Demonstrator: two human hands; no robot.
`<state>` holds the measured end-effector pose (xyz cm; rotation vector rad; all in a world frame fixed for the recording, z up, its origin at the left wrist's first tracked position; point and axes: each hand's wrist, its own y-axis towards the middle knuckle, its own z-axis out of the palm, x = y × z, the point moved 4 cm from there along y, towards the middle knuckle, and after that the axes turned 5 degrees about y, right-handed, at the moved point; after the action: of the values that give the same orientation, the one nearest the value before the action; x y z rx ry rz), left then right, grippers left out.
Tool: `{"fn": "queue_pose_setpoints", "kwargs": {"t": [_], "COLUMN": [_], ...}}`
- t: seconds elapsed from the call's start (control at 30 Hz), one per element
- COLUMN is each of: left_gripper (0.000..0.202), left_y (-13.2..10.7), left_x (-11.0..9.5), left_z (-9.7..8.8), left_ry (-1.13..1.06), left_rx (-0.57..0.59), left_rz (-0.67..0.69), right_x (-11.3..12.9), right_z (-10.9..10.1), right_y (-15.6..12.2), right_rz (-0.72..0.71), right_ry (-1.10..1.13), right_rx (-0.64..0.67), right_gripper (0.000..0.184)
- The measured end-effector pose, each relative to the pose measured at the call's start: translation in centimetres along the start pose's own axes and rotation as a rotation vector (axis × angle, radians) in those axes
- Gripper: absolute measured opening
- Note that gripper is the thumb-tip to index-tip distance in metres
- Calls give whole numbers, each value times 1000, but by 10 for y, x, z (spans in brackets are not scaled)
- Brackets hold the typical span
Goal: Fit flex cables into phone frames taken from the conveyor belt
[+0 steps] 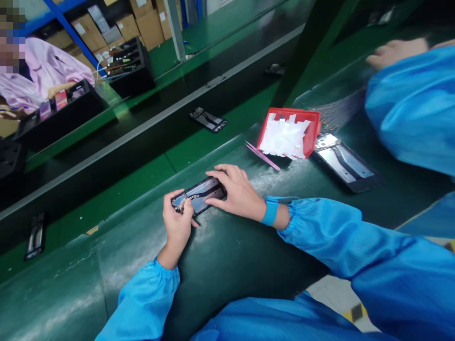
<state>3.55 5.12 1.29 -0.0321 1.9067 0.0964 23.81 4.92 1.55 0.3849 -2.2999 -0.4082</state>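
Between my two hands is an opened phone [208, 193] with its inside facing up, close above or on the green bench mat. My left hand [178, 215] grips its left end, the thumb pressing on the inner parts there. Around the right end curl the fingers and thumb of my right hand [236, 192], which wears a blue wrist strap [270, 211]. Pink tweezers [263, 156] lie beyond my right hand, beside a red tray [312, 137] of white paper-like pieces. A larger-looking opened phone [344, 163] rests to the right of the tray.
More opened phones, one in the middle [208, 119] and one at left [34, 236], lie on the green conveyor belt [156, 166]. A co-worker's blue sleeve [412, 109] reaches in at right. Across the line, a person in pink [53, 64] sits by black boxes [131, 68].
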Motion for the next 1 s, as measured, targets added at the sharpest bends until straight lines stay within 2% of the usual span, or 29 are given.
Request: {"fn": "queue_pose_setpoints", "kwargs": {"t": [0.13,0.2,0.3,0.37,0.47,0.57,0.67,0.73,0.87,1.0], "left_gripper": [43,49,60,62,59,53,48,46,41,39], "left_y": [8,10,12,14,12,4,-9,-16,-22,-22], "left_x": [8,11,14,14,13,12,8,4,0,-1], "left_z": [5,8,8,9,10,13,22,27,30,27], "left_ry": [-70,-112,-268,-382,-369,-239,-185,-158,-91,-139], "left_rx": [160,226,245,259,263,215,257,292,305,309], "left_rz": [-67,-87,-122,-143,-115,-59,-38,-10,25,22], "right_x": [-1,-2,-4,-5,-3,1,3,6,8,10], "right_z": [-3,-2,-3,-2,5,10,12,15,15,13], "right_y": [2,2,2,0,-6,-9,-8,-10,-14,-13], "right_rz": [-195,-205,-129,-27,118,163,197,209,229,172], "right_ry": [11,21,98,248,487,655,835,899,779,731], "right_rx": [132,162,92,72,194,294,276,267,207,231], "right_gripper": [55,43,27,20,4,18,37,37,26,28]}}
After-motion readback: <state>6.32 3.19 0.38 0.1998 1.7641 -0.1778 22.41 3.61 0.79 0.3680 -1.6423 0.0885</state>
